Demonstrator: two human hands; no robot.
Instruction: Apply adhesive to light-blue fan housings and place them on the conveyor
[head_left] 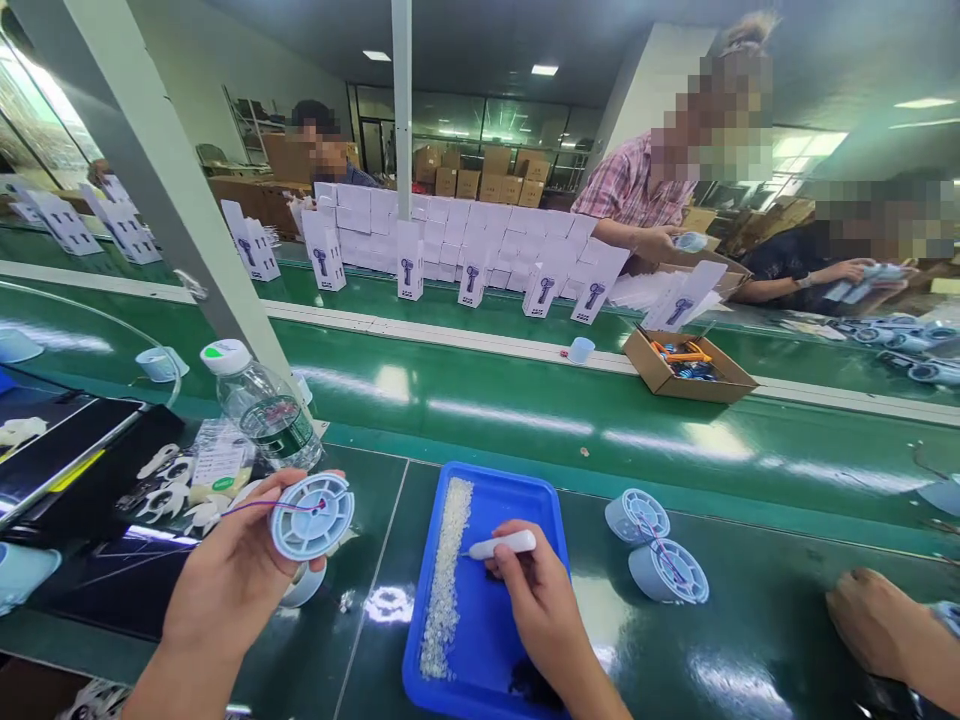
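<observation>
green tabletop (382, 650) lines a glossy belt (480, 375); left hand (221, 570) grips blue cup (313, 520), right hand (540, 580) white tool (511, 543).

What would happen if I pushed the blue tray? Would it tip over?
The blue tray probably wouldn't tip, because it looks wide and low. The tiny whitish bits might slide around, since they seem loosely heaped. Its raised rim would likely stop most spilling.
</observation>
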